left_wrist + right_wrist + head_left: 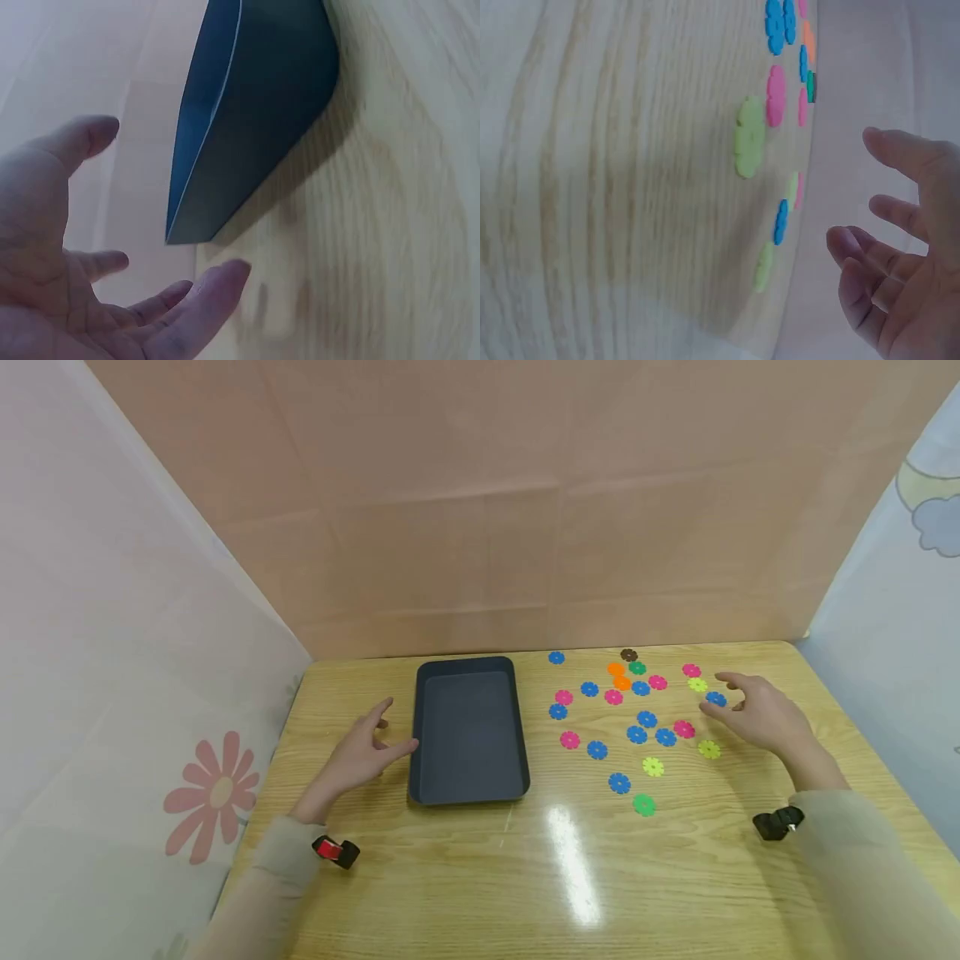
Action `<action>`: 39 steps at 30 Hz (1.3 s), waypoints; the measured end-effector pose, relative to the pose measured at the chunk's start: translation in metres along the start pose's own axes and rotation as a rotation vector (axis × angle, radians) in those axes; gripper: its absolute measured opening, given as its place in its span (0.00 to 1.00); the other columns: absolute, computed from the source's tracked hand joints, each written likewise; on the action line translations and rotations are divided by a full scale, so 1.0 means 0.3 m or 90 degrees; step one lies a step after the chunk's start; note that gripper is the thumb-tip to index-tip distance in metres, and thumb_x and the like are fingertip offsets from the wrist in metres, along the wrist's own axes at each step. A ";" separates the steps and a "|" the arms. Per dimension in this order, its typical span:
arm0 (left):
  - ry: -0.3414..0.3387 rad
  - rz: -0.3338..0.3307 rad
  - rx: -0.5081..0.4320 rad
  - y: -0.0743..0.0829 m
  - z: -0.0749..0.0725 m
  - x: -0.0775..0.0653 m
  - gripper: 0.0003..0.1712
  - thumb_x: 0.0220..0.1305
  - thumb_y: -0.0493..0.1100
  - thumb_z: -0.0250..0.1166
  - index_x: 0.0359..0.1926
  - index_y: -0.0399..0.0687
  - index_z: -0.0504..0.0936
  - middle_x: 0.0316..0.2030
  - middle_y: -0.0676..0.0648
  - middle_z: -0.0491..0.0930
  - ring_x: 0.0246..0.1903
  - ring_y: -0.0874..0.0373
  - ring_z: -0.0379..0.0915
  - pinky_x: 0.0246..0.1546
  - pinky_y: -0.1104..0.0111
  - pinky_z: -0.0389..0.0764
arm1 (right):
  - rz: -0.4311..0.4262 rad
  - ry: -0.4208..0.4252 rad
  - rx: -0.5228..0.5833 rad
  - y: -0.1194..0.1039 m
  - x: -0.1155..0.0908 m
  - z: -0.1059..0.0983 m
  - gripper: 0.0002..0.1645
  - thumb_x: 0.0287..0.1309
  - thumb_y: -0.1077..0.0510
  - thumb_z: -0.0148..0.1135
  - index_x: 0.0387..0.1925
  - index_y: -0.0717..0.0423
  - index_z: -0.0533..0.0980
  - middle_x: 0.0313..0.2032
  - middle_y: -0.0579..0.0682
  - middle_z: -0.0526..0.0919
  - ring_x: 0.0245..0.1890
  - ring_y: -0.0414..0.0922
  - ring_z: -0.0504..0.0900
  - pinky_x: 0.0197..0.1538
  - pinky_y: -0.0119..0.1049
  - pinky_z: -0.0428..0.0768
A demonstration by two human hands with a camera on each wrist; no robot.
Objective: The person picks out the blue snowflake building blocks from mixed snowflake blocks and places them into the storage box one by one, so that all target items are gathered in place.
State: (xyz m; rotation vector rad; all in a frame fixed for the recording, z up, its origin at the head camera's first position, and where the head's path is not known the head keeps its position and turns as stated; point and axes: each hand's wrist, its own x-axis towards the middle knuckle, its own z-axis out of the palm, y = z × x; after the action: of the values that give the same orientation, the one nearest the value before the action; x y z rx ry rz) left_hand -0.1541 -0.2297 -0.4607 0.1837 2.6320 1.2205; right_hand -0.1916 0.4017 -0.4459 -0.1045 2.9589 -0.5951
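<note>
My left hand (363,753) hovers at the left side of a dark grey rectangular tray (472,735), its fingers spread and holding nothing. In the left wrist view the thumb and fingers stand apart beside the tray's outer wall (255,127). Over the right part of the table, my right hand (765,714) is above the flower-shaped plastic discs, fingers loosely bent and nothing between them. Nearest to it are a blue disc (716,699), a yellow disc (697,685) and a yellow-green disc (708,749). In the right wrist view a light green disc (750,139) lies flat on the wood.
More flower discs lie scattered right of the tray, among them a pink disc (570,740), a green disc (643,805), an orange disc (622,682) and a brown disc (628,655). A cloth backdrop (480,527) rises behind the wooden table (465,877), with patterned cloths at both sides.
</note>
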 end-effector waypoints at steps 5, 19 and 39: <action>-0.038 -0.070 -0.161 0.002 0.032 0.014 0.57 0.67 0.60 0.70 0.84 0.55 0.47 0.69 0.32 0.63 0.50 0.41 0.80 0.34 0.54 0.89 | 0.032 -0.009 0.012 0.041 0.026 0.014 0.51 0.71 0.32 0.56 0.75 0.67 0.60 0.64 0.78 0.67 0.57 0.77 0.71 0.51 0.74 0.71; -0.050 -0.121 -0.247 -0.006 0.084 0.065 0.51 0.66 0.50 0.72 0.82 0.55 0.55 0.62 0.33 0.69 0.45 0.43 0.81 0.31 0.53 0.88 | 0.075 -0.030 0.007 0.125 0.066 0.049 0.48 0.71 0.33 0.55 0.68 0.73 0.65 0.58 0.81 0.70 0.57 0.78 0.70 0.54 0.73 0.71; -0.052 -0.111 -0.282 -0.027 0.104 0.083 0.50 0.61 0.32 0.65 0.82 0.55 0.57 0.58 0.32 0.69 0.38 0.45 0.83 0.29 0.53 0.88 | 0.072 -0.062 0.082 0.142 0.101 0.037 0.40 0.72 0.43 0.60 0.59 0.79 0.67 0.54 0.78 0.73 0.53 0.72 0.73 0.58 0.68 0.71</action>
State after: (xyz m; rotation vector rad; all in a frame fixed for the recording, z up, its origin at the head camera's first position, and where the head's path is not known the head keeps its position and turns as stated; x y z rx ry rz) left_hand -0.1700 -0.2069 -0.4902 -0.0719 2.1869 1.6483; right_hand -0.2219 0.4338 -0.4759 0.0442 2.8013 -0.7399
